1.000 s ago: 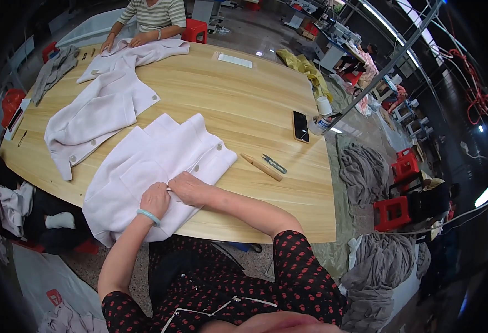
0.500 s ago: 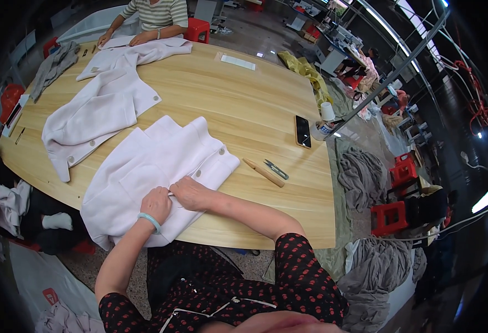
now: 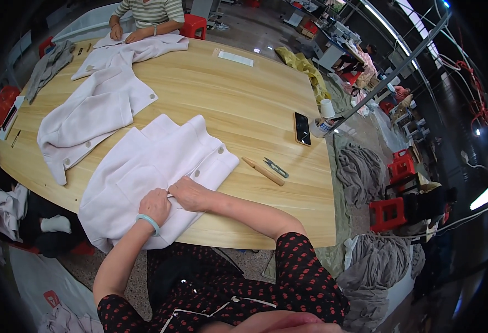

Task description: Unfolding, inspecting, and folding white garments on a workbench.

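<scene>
A pale pink jacket (image 3: 123, 180) lies folded at the table's near edge, with round grey-brown buttons showing along its right side. My left hand (image 3: 155, 205) has its fingers closed on the cloth near the front opening. Close beside it, my right hand (image 3: 188, 194) pinches the same jacket, its fingertips almost meeting the left ones. Whatever small detail sits between the fingertips is hidden. To the right of the jacket rest a pointed wooden stick (image 3: 263, 171) and a pair of thread snips (image 3: 276, 167).
Another pale pink jacket (image 3: 91, 119) lies to the left on the wooden table (image 3: 244, 105). Across the table a person (image 3: 149, 16) handles pale pink cloth. A phone (image 3: 302, 129) and a jar of tools (image 3: 321, 127) stand near the right edge. Red stools (image 3: 386, 214) and grey cloth flank the table.
The view has shifted slightly. My hands keep their closed grip on the jacket at about the same spot. The person across has raised one hand a little from the cloth.
</scene>
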### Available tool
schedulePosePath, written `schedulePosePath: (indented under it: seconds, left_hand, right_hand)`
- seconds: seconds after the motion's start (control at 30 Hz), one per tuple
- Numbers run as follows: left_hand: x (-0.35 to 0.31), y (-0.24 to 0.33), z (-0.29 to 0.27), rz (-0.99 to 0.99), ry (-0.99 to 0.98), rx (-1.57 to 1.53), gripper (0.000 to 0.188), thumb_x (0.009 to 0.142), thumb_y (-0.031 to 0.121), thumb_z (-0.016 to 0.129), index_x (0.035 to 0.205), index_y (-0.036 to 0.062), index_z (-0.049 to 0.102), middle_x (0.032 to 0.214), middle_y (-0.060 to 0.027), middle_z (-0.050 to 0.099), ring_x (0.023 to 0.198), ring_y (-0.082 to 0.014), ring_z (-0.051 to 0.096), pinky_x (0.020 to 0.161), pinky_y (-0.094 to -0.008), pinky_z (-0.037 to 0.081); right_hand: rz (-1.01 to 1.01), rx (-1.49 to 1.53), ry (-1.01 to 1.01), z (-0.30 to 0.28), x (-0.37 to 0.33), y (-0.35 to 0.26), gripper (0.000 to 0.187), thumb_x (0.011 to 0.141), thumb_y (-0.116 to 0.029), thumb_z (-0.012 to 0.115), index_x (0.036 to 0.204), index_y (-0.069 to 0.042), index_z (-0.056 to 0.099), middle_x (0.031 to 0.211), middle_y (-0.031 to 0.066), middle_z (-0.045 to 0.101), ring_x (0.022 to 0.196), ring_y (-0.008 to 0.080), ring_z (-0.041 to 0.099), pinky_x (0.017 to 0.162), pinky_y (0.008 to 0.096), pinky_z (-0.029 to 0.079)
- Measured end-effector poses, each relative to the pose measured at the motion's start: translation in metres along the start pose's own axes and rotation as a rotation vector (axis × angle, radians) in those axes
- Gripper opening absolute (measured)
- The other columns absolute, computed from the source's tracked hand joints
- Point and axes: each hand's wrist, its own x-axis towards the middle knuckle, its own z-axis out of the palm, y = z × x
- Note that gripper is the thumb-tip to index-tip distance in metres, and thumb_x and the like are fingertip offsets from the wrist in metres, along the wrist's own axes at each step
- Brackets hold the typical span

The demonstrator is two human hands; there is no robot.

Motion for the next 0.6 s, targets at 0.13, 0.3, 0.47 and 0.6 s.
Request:
schedulePosePath:
  seconds: [0.13, 0.3, 0.47, 0.6]
  left_hand:
    - [0.0008, 0.0012, -0.0018, 0.0, -0.002, -0.019, 0.009, 0.077, 0.011, 0.054, 0.082, 0.0041, 0.054, 0.082, -0.0125, 0.057, 0.082, -0.0294, 0.056, 0.073, -0.0404, 0.047]
    - [0.0008, 0.0005, -0.0008, -0.009, 0.02, -0.04, 0.009, 0.077, 0.011, 0.054, 0.082, 0.0041, 0.054, 0.081, -0.0127, 0.056, 0.081, -0.03, 0.056, 0.073, -0.0409, 0.047]
    - [0.0005, -0.0013, -0.0006, -0.006, 0.017, -0.046, 0.007, 0.076, 0.01, 0.053, 0.081, 0.0041, 0.054, 0.08, -0.0126, 0.055, 0.08, -0.0299, 0.056, 0.072, -0.0411, 0.047]
    - [0.002, -0.0006, -0.003, -0.004, 0.016, -0.056, 0.007, 0.076, 0.01, 0.053, 0.08, 0.0041, 0.054, 0.08, -0.0125, 0.055, 0.08, -0.0296, 0.055, 0.072, -0.0409, 0.047]
  right_hand:
    - [-0.015, 0.014, 0.005, 0.0014, -0.0005, 0.0032, 0.009, 0.079, -0.007, 0.05, 0.081, 0.0, 0.056, 0.072, 0.0181, 0.059, 0.074, 0.0359, 0.058, 0.076, 0.0419, 0.041]
    - [-0.023, 0.048, -0.005, -0.0009, 0.0003, 0.0034, 0.01, 0.079, -0.008, 0.05, 0.082, 0.0, 0.056, 0.072, 0.0187, 0.059, 0.075, 0.0361, 0.058, 0.075, 0.0421, 0.041]
    - [-0.018, 0.051, -0.027, -0.0012, 0.0029, 0.0048, 0.01, 0.079, -0.007, 0.051, 0.082, 0.0, 0.056, 0.072, 0.0189, 0.059, 0.074, 0.0365, 0.058, 0.075, 0.0424, 0.042]
    - [-0.012, 0.06, -0.033, 0.0021, 0.0041, 0.0088, 0.009, 0.078, -0.006, 0.051, 0.082, 0.0, 0.056, 0.072, 0.019, 0.059, 0.074, 0.0368, 0.058, 0.076, 0.042, 0.042]
